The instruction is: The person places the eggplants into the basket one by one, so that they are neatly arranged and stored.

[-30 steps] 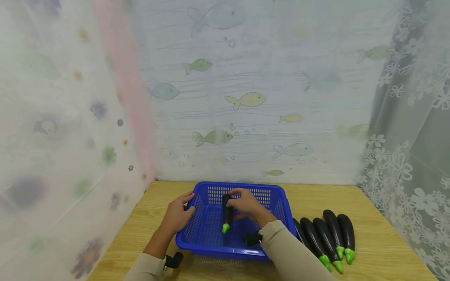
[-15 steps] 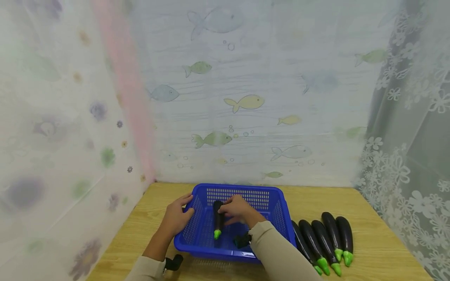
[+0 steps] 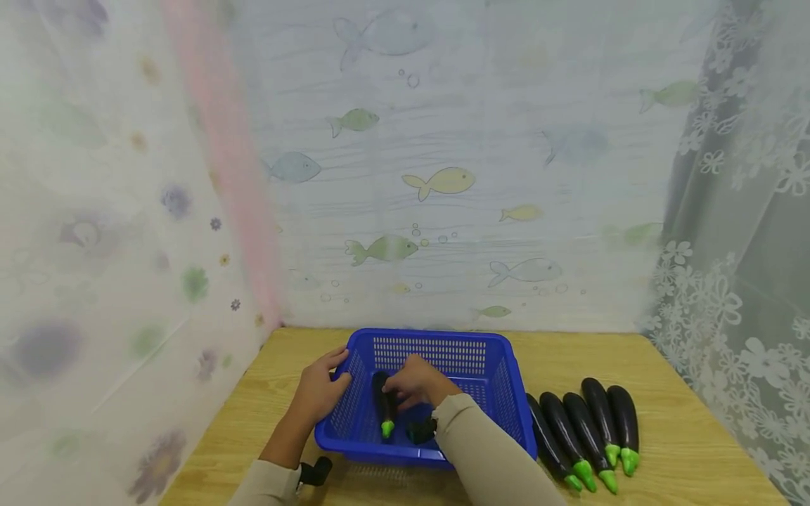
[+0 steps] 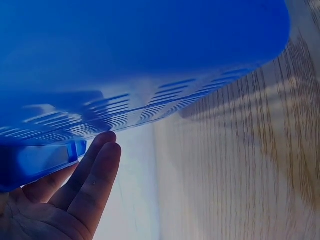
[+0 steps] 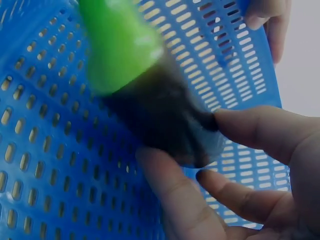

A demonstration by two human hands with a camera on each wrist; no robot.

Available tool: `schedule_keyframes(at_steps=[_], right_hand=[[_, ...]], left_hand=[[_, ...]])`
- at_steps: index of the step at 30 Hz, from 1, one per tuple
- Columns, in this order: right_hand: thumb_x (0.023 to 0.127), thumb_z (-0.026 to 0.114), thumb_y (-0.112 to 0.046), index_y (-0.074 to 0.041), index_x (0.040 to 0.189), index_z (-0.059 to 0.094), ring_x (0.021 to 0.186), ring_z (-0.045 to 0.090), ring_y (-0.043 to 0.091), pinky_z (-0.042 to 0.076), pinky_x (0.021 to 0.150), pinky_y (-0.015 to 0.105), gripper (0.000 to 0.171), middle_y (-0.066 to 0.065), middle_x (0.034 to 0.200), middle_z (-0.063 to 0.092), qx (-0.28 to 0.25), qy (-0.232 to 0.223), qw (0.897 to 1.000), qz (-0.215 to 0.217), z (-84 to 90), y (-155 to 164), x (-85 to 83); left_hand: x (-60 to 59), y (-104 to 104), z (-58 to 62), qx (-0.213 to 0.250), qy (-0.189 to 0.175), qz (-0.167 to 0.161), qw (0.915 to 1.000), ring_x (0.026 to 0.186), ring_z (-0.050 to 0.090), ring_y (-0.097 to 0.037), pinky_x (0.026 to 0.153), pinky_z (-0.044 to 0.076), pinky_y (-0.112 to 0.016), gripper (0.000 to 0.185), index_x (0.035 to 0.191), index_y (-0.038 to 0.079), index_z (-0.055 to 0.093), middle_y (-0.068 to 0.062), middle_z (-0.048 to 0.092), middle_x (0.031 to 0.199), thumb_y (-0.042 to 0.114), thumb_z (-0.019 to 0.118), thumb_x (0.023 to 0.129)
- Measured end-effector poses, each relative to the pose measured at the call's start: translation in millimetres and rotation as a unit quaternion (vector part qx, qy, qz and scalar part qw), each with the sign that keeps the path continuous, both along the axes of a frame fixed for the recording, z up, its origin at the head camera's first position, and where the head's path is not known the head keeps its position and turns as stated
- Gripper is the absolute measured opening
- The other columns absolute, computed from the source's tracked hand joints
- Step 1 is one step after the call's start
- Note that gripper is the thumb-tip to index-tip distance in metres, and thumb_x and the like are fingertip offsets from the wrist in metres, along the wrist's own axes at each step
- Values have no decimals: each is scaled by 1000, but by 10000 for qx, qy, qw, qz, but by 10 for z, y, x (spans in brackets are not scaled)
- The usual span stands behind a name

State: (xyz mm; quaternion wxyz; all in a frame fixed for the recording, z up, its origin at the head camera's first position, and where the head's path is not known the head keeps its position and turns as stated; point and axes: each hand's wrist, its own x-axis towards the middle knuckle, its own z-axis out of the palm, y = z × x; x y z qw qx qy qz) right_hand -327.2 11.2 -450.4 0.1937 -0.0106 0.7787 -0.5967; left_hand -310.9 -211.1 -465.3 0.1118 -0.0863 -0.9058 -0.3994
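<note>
At basket (image 3: 506,393) | right hand (image 3: 419,381): part spread, pinching eggplant (image 3: 383,403) | left hand (image 3: 319,388): gripping rim (image 3: 324,423)

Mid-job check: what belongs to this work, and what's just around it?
Seem part of the job:
eggplant in the right hand
blue basket, gripped by the left hand
likely the other eggplants on the table

Probably just surroundings:
fish-print sheet
white-flowered curtain

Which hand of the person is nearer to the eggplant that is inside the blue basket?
Right. The right hand grips the eggplant inside the blue basket; the left hand is at the basket's left side, apart from the eggplant.
</note>
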Motion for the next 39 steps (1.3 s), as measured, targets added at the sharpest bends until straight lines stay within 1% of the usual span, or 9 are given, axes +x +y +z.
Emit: schedule_keyframes(at_steps=[5, 12, 17, 23, 27, 31, 34, 37, 39], right_hand=[[83, 79, 1, 15, 130, 49, 92, 68, 37, 64, 72, 49, 57, 23, 107, 61, 164, -87, 9997, 135, 12, -35, 16], [86, 77, 1, 12, 117, 55, 85, 74, 35, 65, 73, 45, 39, 24, 95, 71, 151, -298, 9991, 270, -17, -50, 8], [86, 78, 1, 14, 128, 50, 86, 73, 36, 65, 72, 44, 52, 22, 97, 67, 190, -281, 9990, 283, -12, -46, 11], [85, 79, 1, 16, 144, 38, 89, 72, 37, 65, 73, 46, 74, 23, 103, 63, 243, -221, 9992, 240, 1, -28, 26], [85, 79, 1, 16, 136, 45, 86, 72, 35, 65, 72, 45, 64, 24, 102, 64, 283, -196, 9991, 230, 0, -13, 35], [85, 80, 0, 11, 119, 55, 85, 72, 35, 65, 72, 46, 43, 22, 99, 65, 374, -104, 9990, 201, 34, -4, 55], [85, 81, -3, 9, 111, 60, 85, 72, 35, 65, 72, 46, 35, 21, 98, 66, 474, 58, 9984, 312, 83, -10, 72], [85, 81, -6, 9, 108, 65, 86, 73, 36, 65, 71, 46, 31, 20, 99, 69, 590, 210, 9970, 464, 140, -15, 85], [86, 81, -7, 11, 113, 65, 87, 73, 36, 65, 71, 46, 37, 21, 100, 70, 630, 278, 9963, 520, 180, -14, 92]], left_hand=[[-2, 10, 2, 8, -67, 66, 10000, 123, 67, -36, 101, 55, -54, 56, 148, 5, 56, -7, 52, 157, 14, 66, 94], [-3, 11, 14, -23, -40, 43, 10000, 125, 66, -37, 103, 54, -55, 56, 149, 5, 56, -8, 51, 158, 16, 65, 94], [5, 4, 7, -2, -49, 41, 10000, 122, 67, -36, 99, 56, -53, 56, 149, 5, 56, -6, 51, 158, 16, 65, 94], [6, 14, 9, 5, -96, -7, 10000, 128, 64, -38, 101, 55, -55, 56, 150, 6, 53, -7, 49, 160, 18, 65, 96], [13, 20, 5, -37, -103, -26, 9999, 127, 64, -39, 102, 54, -56, 57, 150, 5, 53, -9, 49, 160, 18, 65, 96], [6, 24, -1, -37, -148, -25, 9999, 127, 64, -39, 102, 54, -56, 57, 150, 6, 54, -8, 49, 160, 18, 66, 96], [0, 17, 1, -30, -191, -29, 9998, 126, 65, -38, 101, 55, -55, 57, 151, 7, 53, -7, 48, 161, 18, 65, 96], [2, 5, 14, -54, -182, -59, 9998, 125, 66, -39, 99, 56, -54, 57, 151, 7, 53, -8, 47, 161, 17, 65, 96], [0, -2, 22, -62, -180, -84, 9998, 125, 66, -39, 98, 57, -54, 57, 151, 7, 53, -8, 47, 161, 17, 65, 97]])
